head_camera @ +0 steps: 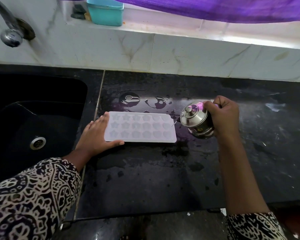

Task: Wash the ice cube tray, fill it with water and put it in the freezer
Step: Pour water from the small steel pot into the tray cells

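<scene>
A translucent white ice cube tray point(142, 128) with star and heart shaped cells lies flat on the black counter, just right of the sink. My left hand point(95, 134) rests against its left end, fingers straight along the far corner and thumb along the near edge. My right hand point(222, 115) grips a small lidded steel pot point(196, 119), tilted on its side with the lid facing the tray's right end. A thin stream of water runs from the pot's spout onto the tray's right cells.
A black sink point(33, 118) with a steel drain point(38, 142) lies at the left, under a steel tap point(10, 34). Water puddles point(145, 101) sit on the counter point(163, 170) behind the tray. A teal box point(105, 11) stands on the tiled ledge.
</scene>
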Available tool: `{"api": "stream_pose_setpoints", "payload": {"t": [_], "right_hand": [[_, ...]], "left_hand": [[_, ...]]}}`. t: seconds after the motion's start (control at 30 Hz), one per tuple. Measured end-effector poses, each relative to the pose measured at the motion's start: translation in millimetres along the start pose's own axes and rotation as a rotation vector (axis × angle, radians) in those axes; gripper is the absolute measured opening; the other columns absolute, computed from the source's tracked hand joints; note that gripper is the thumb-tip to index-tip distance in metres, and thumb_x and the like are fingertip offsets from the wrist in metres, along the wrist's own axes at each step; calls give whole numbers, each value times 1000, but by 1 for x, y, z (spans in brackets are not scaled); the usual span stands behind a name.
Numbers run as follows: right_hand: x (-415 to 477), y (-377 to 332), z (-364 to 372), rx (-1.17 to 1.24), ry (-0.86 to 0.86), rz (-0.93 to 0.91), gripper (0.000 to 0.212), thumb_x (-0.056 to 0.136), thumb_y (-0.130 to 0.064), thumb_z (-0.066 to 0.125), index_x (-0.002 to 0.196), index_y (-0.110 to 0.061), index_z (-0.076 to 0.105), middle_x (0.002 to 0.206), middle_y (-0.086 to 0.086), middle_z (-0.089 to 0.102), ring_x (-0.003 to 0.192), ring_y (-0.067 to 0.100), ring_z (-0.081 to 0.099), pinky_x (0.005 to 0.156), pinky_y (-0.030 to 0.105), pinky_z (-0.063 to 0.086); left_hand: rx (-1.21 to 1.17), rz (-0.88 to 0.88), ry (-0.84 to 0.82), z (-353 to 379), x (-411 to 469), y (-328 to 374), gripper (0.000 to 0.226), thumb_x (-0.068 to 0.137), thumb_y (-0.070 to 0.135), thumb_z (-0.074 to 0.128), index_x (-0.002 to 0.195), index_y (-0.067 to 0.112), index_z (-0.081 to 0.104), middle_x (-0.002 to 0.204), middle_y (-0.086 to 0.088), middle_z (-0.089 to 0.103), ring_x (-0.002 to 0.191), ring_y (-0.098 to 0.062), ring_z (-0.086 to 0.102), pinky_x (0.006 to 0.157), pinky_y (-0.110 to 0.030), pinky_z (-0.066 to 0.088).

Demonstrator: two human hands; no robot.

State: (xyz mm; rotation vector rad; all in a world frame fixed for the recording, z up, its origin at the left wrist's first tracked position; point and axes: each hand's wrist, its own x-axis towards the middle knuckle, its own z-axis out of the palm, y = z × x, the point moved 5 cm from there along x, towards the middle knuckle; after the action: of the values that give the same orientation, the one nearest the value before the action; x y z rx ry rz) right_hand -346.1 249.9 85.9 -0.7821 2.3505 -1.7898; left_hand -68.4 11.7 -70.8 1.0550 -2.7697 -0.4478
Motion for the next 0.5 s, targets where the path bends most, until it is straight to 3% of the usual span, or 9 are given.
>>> {"api": "stream_pose_setpoints", "payload": {"t": [0.27,0.5], "right_hand": [[0,3,4,-57,-10,-18,37,71,-9,67,52,-20,37,48,-6,38,48,10,34,48,20,33],[-3,3,11,-84,-40,-44,29,72,-11,68,58,-13,43,54,2,39,57,16,36,56,29,37]], "left_hand": [[-7,1,5,0,0,0,130,56,97,34,156,17,9,162,-2,19,147,-18,23,119,-43,15],[-8,2,5,0,0,0,130,56,97,34,156,17,9,162,-1,19,147,-18,23,118,-42,16]]}}
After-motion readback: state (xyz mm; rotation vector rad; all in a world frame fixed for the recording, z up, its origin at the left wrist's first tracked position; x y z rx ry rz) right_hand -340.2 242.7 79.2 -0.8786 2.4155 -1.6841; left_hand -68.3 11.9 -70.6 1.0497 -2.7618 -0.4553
